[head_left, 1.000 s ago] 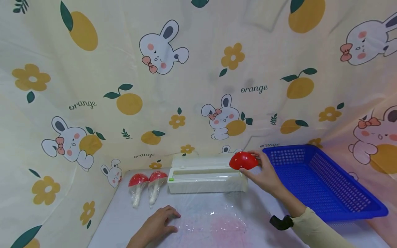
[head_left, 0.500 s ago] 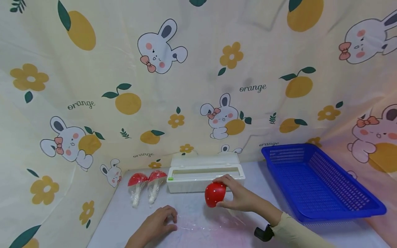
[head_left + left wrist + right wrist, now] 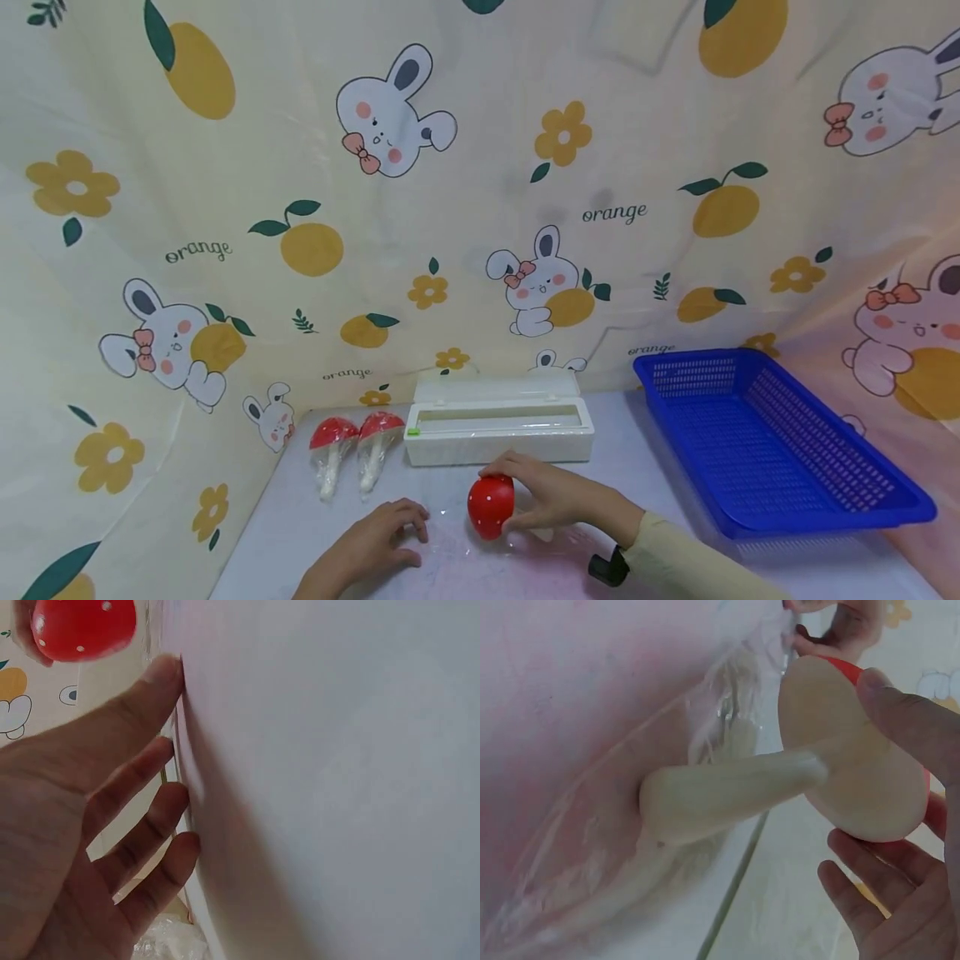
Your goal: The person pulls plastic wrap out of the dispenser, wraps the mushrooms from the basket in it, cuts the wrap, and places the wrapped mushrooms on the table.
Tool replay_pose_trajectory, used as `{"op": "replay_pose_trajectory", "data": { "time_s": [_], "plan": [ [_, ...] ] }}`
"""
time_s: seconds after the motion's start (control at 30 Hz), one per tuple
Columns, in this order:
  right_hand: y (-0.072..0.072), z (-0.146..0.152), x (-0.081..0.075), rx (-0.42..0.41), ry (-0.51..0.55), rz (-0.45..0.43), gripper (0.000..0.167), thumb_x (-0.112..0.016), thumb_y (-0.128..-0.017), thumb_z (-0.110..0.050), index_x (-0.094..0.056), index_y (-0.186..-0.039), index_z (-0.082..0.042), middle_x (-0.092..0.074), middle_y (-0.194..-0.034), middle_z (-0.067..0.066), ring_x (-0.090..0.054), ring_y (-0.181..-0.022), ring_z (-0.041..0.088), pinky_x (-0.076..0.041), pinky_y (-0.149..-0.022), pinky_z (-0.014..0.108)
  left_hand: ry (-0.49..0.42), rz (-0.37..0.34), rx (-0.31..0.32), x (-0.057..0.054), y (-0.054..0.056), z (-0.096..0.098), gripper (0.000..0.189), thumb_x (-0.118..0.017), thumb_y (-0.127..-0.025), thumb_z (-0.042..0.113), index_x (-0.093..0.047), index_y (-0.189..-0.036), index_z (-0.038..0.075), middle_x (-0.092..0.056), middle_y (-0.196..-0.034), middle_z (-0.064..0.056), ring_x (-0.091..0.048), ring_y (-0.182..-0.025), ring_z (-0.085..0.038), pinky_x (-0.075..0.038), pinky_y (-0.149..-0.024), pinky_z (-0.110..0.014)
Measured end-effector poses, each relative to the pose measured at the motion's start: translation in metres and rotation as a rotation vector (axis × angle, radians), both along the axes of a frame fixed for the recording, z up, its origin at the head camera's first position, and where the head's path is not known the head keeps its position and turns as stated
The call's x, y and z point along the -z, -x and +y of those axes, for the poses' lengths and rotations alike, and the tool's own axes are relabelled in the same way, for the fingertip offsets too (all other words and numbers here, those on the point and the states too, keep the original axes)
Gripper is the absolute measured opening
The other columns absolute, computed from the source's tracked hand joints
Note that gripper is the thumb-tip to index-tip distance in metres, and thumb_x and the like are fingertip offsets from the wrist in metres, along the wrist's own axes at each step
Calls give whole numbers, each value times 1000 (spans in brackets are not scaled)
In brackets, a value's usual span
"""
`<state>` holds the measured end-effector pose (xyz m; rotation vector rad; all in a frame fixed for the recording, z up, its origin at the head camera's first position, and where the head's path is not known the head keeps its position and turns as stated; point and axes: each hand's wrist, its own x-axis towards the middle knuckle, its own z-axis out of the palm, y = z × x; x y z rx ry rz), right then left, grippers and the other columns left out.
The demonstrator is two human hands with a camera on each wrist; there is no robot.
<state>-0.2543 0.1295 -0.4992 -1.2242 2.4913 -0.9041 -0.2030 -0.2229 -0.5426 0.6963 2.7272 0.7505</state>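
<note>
My right hand [image 3: 558, 500] grips a toy mushroom [image 3: 491, 507] by its red, white-dotted cap, low over the table in front of the white cling film dispenser [image 3: 498, 454]. In the right wrist view, the mushroom's pale stem [image 3: 727, 799] points away from the palm, its end at a sheet of cling film [image 3: 622, 817] spread on the table. To the left, my left hand [image 3: 367, 546] rests with bent, spread fingers beside the film's left edge. The left wrist view has its fingertips [image 3: 178, 859] on the tabletop and nothing within its grasp.
Two red-capped mushrooms wrapped in film, one at the far left [image 3: 333, 433] and a second mushroom [image 3: 381, 425] beside it, lie left of the dispenser. A blue plastic basket [image 3: 825, 527] stands on the right. Behind the table hangs a printed curtain [image 3: 450, 208].
My right hand has brought the mushroom left, nearer and down from above the dispenser's right end to the film. The cap has turned to face left. My left hand has hardly moved.
</note>
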Motion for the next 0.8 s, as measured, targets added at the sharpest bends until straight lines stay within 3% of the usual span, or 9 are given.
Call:
{"op": "replay_pose_trajectory", "data": {
  "time_s": [0.23,0.4,0.6,0.67,0.8],
  "plan": [
    [4,-9,8,14,-43,-6,76,-91,-87,-37,-51,-150,-24,-60,-142,-13,-56,-135,13,-54,-110,43,-16,29,1,1,1,3,18,-86,-92,26,-71,-90,35,-69,-124,11,-62,-104,-7,-60,-95,-35],
    [8,-7,13,43,-41,-12,74,-92,-86,-35,-51,-147,-28,-60,-140,-13,-56,-135,15,-54,-110,44,-37,66,11,-1,-1,2,18,-84,-94,24,-70,-89,32,-66,-126,6,-61,-99,-7,-59,-86,-31],
    [11,-3,17,74,-42,43,68,-91,-87,-36,-55,-144,-37,-52,-146,-9,-49,-137,17,-56,-106,40,-134,177,-18,-7,2,3,15,-81,-98,24,-68,-98,33,-60,-109,15,-57,-88,-2,-52,-72,-23],
    [12,-3,17,79,-45,62,67,-92,-87,-36,-56,-143,-39,-51,-146,-9,-48,-136,16,-56,-106,39,-169,188,-36,-13,4,7,13,-78,-100,25,-68,-100,32,-62,-100,20,-57,-83,0,-52,-70,-22],
    [12,-3,17,85,-46,66,68,-92,-86,-35,-57,-144,-39,-54,-145,-11,-48,-136,14,-55,-108,40,-266,188,-58,-23,8,25,9,-75,-103,24,-68,-104,29,-72,-92,17,-61,-79,0,-54,-69,-22]
  ]
}}
